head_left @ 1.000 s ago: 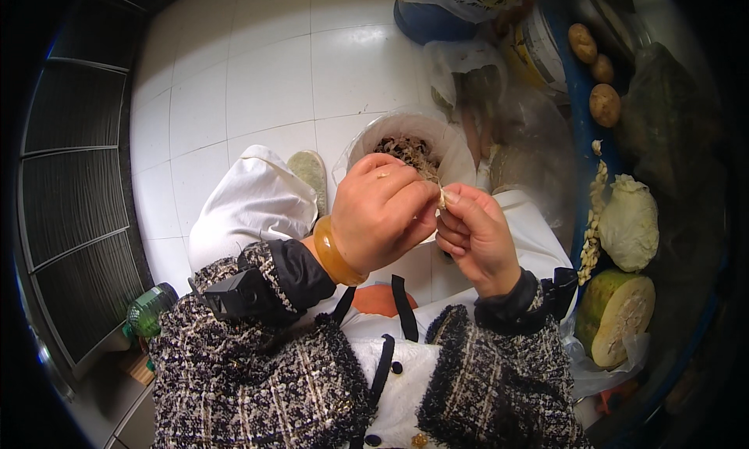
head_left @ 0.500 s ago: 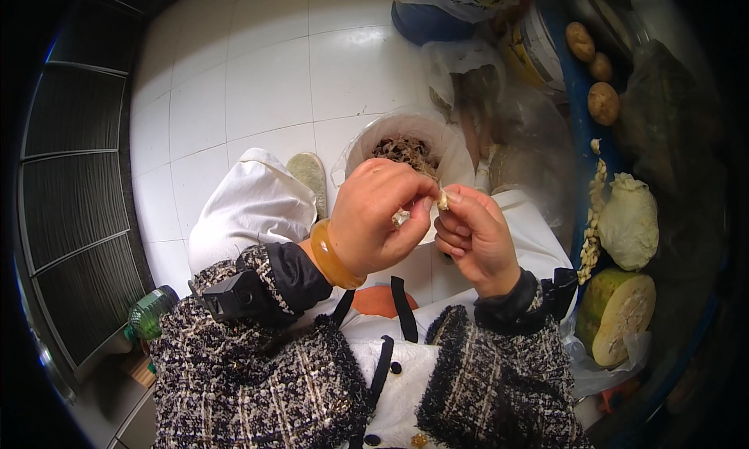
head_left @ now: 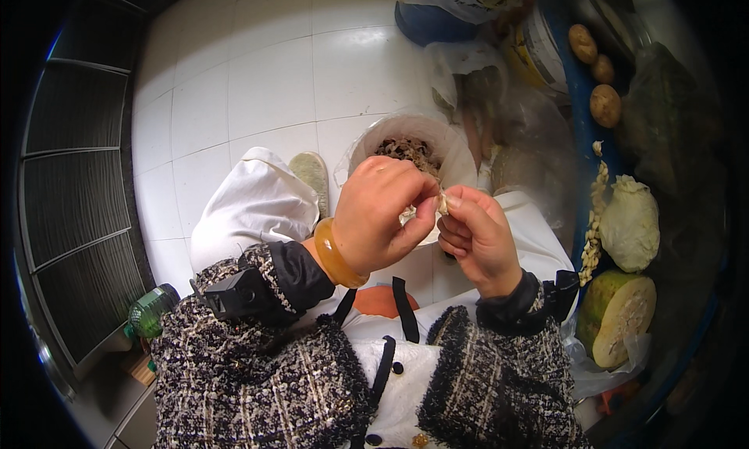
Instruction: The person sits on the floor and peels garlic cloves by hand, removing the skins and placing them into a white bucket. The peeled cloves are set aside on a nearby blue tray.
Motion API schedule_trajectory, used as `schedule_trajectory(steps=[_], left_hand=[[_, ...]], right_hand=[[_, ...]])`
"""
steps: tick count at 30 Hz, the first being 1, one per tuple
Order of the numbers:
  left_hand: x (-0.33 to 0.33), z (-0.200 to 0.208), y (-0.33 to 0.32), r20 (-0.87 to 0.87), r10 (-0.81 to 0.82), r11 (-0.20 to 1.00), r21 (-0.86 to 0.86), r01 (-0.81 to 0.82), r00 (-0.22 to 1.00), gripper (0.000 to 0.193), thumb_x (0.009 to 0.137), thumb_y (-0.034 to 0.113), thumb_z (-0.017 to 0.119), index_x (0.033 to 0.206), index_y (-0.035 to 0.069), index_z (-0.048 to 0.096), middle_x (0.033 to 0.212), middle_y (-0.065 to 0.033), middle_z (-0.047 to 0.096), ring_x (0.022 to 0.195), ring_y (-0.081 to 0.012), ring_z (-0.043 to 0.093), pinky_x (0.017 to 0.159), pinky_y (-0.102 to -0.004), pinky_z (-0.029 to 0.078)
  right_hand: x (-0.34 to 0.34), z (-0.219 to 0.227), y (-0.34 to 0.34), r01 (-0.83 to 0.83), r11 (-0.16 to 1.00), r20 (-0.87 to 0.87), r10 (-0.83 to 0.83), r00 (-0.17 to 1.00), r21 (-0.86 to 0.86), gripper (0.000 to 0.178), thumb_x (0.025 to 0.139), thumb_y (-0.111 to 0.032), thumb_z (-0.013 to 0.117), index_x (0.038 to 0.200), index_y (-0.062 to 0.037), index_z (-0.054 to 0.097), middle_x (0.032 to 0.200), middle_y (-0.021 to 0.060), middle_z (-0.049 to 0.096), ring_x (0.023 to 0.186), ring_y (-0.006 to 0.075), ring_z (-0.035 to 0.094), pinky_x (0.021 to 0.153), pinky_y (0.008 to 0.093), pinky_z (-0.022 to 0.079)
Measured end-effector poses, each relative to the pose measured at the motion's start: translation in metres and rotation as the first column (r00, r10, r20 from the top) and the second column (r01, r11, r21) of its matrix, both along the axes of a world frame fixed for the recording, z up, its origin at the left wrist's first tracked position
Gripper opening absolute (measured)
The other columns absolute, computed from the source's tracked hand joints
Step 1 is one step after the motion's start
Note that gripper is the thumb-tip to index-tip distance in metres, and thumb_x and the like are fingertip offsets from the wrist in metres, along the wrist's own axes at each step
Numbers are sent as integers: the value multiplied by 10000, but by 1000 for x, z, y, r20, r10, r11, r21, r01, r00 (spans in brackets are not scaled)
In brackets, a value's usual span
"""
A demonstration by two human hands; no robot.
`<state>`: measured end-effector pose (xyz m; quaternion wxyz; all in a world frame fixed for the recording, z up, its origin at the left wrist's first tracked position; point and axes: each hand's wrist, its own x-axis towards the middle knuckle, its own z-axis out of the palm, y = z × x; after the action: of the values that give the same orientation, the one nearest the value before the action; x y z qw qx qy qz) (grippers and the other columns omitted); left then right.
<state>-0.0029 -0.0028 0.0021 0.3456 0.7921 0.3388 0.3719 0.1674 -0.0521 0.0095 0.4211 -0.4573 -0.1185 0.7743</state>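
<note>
Garlic clove (head_left: 444, 205) sits pinched between closed thumb and forefinger of the right hand (head_left: 484, 237), the left hand (head_left: 381, 211) nipping its left edge, above the lined bin (head_left: 459, 154), apparently so scraps fall inside; loose cloves (head_left: 594, 229) lie right, within reach.

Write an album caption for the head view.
Bare left hand and right hand meet at a small pale clove over a round, white-lined bin of brown scraps.

Head-worn fisheye view, looking steeply down from close above; fingers (head_left: 468, 209) near center, floor (head_left: 257, 82) beyond.
</note>
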Motion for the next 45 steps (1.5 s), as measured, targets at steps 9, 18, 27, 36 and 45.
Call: schedule_trajectory(steps=[9,18,27,36,45], left_hand=[[2,-5,-1,148,202,949,-273,-157,968,50,805,69,581,802,29,550,704,-87,545,630,-259,524,596,-341,419],[1,-2,-6,285,-1,799,-576,172,959,194,901,143,544,791,-16,566,669,-109,540,621,-191,530,579,-308,423],[-1,0,-8,324,63,656,-726,206,944,145,875,119,602,913,-18,635,772,-62,646,719,-94,588,658,-249,475],[2,4,-6,259,33,901,-426,83,965,183,772,59,682,944,5,646,780,-68,623,667,-144,576,621,-267,476],[-1,1,-4,305,-6,915,-383,129,952,205,768,17,685,967,-10,645,835,-97,641,736,-168,640,662,-267,501]], right_hand=[[0,3,-1,-32,999,53,30,998,43,93,901,-134,538,879,-44,539,577,-80,356,465,20,282,437,185,235],[3,2,-3,19,986,-38,-12,999,168,110,885,-106,565,959,-29,544,641,-60,445,507,16,335,467,178,262],[-3,-2,-9,3,932,360,-143,922,362,137,885,-111,597,974,-10,571,687,-74,479,584,-6,393,515,157,298],[1,-2,-4,4,985,100,-21,995,172,155,909,-134,558,1002,-10,548,726,-43,513,532,4,368,470,166,282],[2,0,-3,-11,991,-29,15,999,132,152,945,-146,547,1019,-13,547,732,-39,535,515,-1,353,462,157,265]])
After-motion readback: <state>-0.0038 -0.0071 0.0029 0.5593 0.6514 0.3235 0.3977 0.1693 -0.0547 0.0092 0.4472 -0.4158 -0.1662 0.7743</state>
